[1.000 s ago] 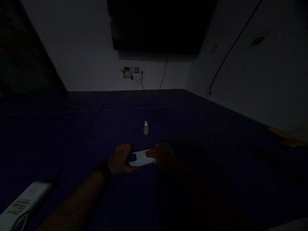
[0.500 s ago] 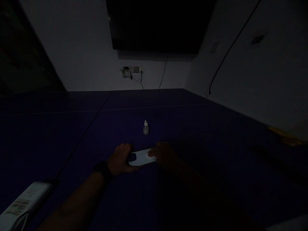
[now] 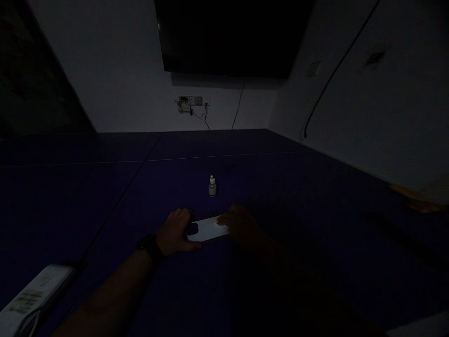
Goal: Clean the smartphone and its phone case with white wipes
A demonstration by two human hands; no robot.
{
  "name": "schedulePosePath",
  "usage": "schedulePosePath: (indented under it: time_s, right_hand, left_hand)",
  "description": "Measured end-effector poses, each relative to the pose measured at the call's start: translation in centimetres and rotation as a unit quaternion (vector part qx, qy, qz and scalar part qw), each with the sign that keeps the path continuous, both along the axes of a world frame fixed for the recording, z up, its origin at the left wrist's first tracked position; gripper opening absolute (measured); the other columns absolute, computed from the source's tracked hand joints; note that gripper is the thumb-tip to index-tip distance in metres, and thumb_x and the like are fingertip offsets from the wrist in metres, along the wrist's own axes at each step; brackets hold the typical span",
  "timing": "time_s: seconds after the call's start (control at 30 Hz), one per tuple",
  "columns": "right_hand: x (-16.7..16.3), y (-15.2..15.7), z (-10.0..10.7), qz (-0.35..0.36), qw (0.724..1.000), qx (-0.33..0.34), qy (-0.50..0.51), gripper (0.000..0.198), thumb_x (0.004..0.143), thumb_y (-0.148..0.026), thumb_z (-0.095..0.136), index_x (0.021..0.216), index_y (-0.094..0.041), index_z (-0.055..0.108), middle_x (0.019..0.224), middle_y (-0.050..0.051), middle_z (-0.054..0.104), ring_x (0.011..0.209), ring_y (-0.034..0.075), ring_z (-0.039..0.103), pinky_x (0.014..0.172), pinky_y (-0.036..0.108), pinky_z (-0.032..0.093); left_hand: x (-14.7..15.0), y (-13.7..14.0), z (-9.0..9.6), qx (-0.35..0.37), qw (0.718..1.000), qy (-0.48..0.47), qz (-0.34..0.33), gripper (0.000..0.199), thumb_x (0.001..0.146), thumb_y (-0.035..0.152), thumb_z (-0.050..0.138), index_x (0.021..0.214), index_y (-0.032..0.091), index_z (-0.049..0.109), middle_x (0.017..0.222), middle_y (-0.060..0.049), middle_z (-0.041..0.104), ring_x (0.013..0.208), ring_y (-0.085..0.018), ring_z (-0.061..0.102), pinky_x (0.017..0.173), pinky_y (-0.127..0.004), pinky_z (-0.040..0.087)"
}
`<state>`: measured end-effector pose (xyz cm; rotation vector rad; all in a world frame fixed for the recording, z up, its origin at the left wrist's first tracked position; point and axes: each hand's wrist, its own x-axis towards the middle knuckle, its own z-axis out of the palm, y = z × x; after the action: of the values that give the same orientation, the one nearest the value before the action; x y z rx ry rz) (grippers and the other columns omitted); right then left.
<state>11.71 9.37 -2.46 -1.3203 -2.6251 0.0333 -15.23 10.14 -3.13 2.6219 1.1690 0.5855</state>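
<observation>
A pale phone case (image 3: 207, 230) with a dark rim lies on the purple surface, and purple shows through its camera cutout at the left end. Gripping that end is my left hand (image 3: 176, 229), thumb along the near edge and fingers along the far one. My right hand (image 3: 240, 224) is at the other end, fingers bent down onto the case. Under its fingertips is a small white wad (image 3: 220, 223), apparently tissue or cloth, mostly hidden. Beyond the case a small dropper bottle (image 3: 212, 187) with a white cap stands upright.
A white power strip (image 3: 38, 295) with a cable is at the lower left. The purple surface (image 3: 105, 187) has seams and runs to a wall with sockets (image 3: 191, 101), hanging cords and a large dark screen (image 3: 235, 37). Something yellow (image 3: 417, 199) lies far right. The room is dim.
My right hand has shifted very slightly to the right and away from me with the white wad on the case. My left hand and the bottle stay in place.
</observation>
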Motion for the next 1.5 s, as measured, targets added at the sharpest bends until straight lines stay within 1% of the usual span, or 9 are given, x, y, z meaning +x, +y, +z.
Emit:
schedulePosePath:
  time_s: [0.2,0.3,0.4,0.6,0.8,0.97,1.17,1.3,1.5]
  right_hand:
    - [-0.6,0.0,-0.4,0.107,0.994,-0.012,0.035,0.042,0.085,-0.007,0.047,0.112,-0.023,0.074,0.122,0.004,0.073,0.096,0.020,0.062,0.090,0.038,0.042]
    - [-0.2,0.3,-0.5,0.047,0.998,-0.009,0.034,0.037,0.085,-0.007,0.049,0.102,-0.023,0.077,0.115,0.003,0.075,0.094,0.021,0.062,0.089,0.038,0.042]
    - [0.0,0.3,-0.6,-0.004,1.000,0.011,0.012,0.038,0.088,-0.009,0.049,0.110,-0.023,0.075,0.122,0.004,0.073,0.094,0.023,0.060,0.084,0.038,0.042]
    - [0.4,0.6,-1.6,0.075,0.996,0.012,0.048,0.036,0.088,-0.011,0.049,0.110,-0.023,0.074,0.121,0.002,0.073,0.092,0.021,0.062,0.086,0.036,0.043]
    - [0.4,0.5,-1.0,0.031,0.998,0.023,0.046,0.037,0.085,-0.009,0.050,0.110,-0.021,0.075,0.118,0.005,0.074,0.092,0.023,0.062,0.085,0.038,0.043]
    - [-0.2,0.2,-0.6,0.093,0.995,-0.010,0.045,0.040,0.086,-0.007,0.047,0.113,-0.022,0.074,0.124,0.002,0.072,0.096,0.020,0.063,0.089,0.037,0.044]
    - [0.2,0.0,0.0,0.006,1.000,-0.005,0.020,0.037,0.086,-0.009,0.049,0.106,-0.022,0.076,0.117,0.004,0.075,0.096,0.023,0.062,0.089,0.039,0.044]
    - [-0.5,-0.3,-0.1,0.039,0.999,0.002,0.012,0.041,0.088,-0.010,0.047,0.119,-0.023,0.071,0.128,0.003,0.070,0.095,0.021,0.061,0.086,0.035,0.045]
    - [0.1,0.1,0.2,0.038,0.999,-0.031,0.011,0.036,0.084,-0.009,0.051,0.107,-0.021,0.076,0.119,0.006,0.074,0.098,0.023,0.064,0.094,0.040,0.043]
  left_hand:
    - [0.0,0.0,-0.1,0.001,1.000,0.002,0.006,0.073,0.062,0.057,0.083,0.116,0.024,0.049,0.115,-0.008,0.060,0.105,-0.033,0.057,0.091,-0.046,0.043]
    - [0.0,0.0,-0.1,0.001,1.000,0.002,0.005,0.072,0.063,0.056,0.083,0.117,0.025,0.048,0.115,-0.008,0.060,0.106,-0.032,0.057,0.091,-0.045,0.043]
    - [0.0,-0.1,0.0,0.001,1.000,0.002,0.003,0.071,0.063,0.055,0.083,0.117,0.025,0.047,0.116,-0.008,0.060,0.106,-0.032,0.057,0.091,-0.045,0.043]
    - [0.1,-0.1,0.0,-0.001,1.000,0.006,0.008,0.072,0.061,0.054,0.084,0.115,0.024,0.048,0.115,-0.008,0.061,0.104,-0.032,0.057,0.090,-0.045,0.043]
    - [0.1,0.0,0.0,-0.004,1.000,0.004,0.006,0.071,0.062,0.057,0.083,0.115,0.024,0.048,0.117,-0.008,0.060,0.107,-0.033,0.057,0.092,-0.046,0.043]
    - [0.0,0.0,0.1,-0.005,1.000,0.004,0.004,0.071,0.062,0.056,0.083,0.115,0.024,0.049,0.115,-0.008,0.060,0.105,-0.033,0.057,0.090,-0.046,0.043]
    - [0.1,-0.1,0.1,-0.003,1.000,0.002,0.007,0.071,0.062,0.056,0.083,0.117,0.025,0.049,0.116,-0.008,0.060,0.105,-0.033,0.056,0.091,-0.046,0.043]
    - [0.1,-0.1,0.1,-0.006,1.000,0.004,0.009,0.070,0.062,0.057,0.083,0.115,0.024,0.050,0.113,-0.007,0.061,0.103,-0.033,0.057,0.089,-0.046,0.044]
    - [0.1,-0.1,0.1,-0.008,1.000,0.002,0.007,0.071,0.062,0.055,0.084,0.115,0.024,0.049,0.116,-0.008,0.060,0.106,-0.033,0.056,0.092,-0.047,0.043]
